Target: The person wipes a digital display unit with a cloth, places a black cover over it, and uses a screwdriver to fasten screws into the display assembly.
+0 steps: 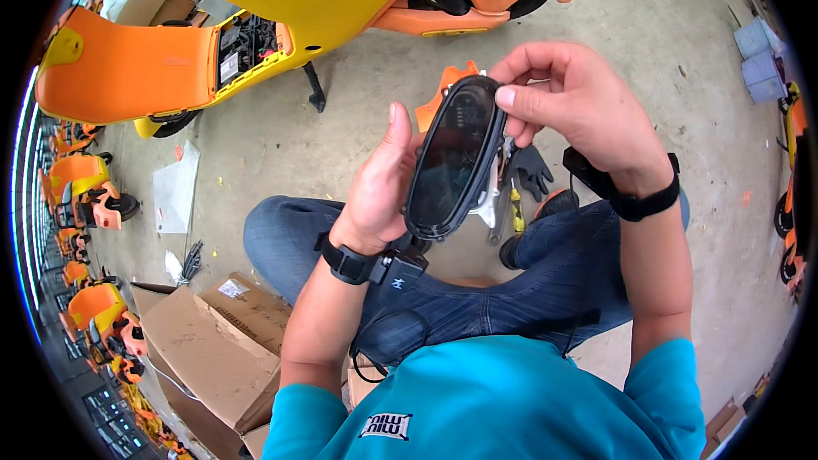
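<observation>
Black, elongated oval display unit with a dark glossy face [454, 158], positioned between the 2 bare hands, above the bent legs of a seated person in blue denim jeans [486, 311]. The unit is tilted, its upper end leaning to the right, and its face is turned upward.

Right hand [571, 102]: thumb and fingers pinch the upper right rim of the unit. Left hand [375, 179]: set against the left edge, thumb raised clear of the face; the other fingers are largely hidden behind the unit, so whether they grip it cannot be told.

An orange plastic piece [430, 112] shows behind the upper left of the unit, and a white part [486, 207] shows beside its lower right edge; attachment of these 2 pieces cannot be determined.

On the grey concrete floor [358, 132], just right of the unit, lie a dark grey glove [534, 172] and, near it, a yellow-and-black-handled screwdriver [517, 211]. Beyond the hands stands 1 large yellow-and-orange scooter [328, 0] with an exposed compartment [247, 51]. At lower left, a brown cardboard box [209, 345] sits near the person's left arm.
</observation>
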{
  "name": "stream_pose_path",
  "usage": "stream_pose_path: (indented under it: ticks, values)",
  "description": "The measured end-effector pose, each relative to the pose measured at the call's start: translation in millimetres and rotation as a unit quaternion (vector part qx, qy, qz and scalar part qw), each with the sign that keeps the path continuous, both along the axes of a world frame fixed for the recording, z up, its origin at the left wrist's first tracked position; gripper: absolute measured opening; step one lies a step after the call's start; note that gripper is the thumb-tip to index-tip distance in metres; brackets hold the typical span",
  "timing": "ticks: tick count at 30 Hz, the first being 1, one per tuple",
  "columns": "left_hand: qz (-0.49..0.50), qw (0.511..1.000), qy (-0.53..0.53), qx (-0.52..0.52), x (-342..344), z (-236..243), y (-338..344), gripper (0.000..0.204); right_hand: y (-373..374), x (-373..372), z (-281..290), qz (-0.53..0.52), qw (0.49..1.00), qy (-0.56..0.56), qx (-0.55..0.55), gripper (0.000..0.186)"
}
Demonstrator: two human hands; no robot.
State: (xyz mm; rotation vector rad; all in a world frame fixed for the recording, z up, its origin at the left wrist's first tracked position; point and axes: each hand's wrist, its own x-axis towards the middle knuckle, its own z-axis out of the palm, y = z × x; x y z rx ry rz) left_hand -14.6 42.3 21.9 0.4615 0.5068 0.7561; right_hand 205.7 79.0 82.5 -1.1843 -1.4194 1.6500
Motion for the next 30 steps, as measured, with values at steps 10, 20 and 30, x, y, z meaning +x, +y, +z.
stream_pose_path:
  ticks: [10, 20, 30]
  values:
    - [0.021, 1.000, -0.013, -0.003, 6.5, 0.3, -8.6, 0.069, -1.0, -10.0, -9.7, -0.007, 0.998, 0.013, -0.054, 0.018]
    - [0.177, 0.983, 0.047, 0.020, -17.5, -2.4, 5.4, 0.062, 96.7, 80.0, -178.7, -0.225, 0.961, -0.160, -0.014, 0.021]
    - [0.257, 0.963, 0.056, 0.052, -33.9, -10.3, 12.6, 0.066, -5.9, 71.9, -409.9, -0.116, 0.786, -0.568, -0.215, 0.046]
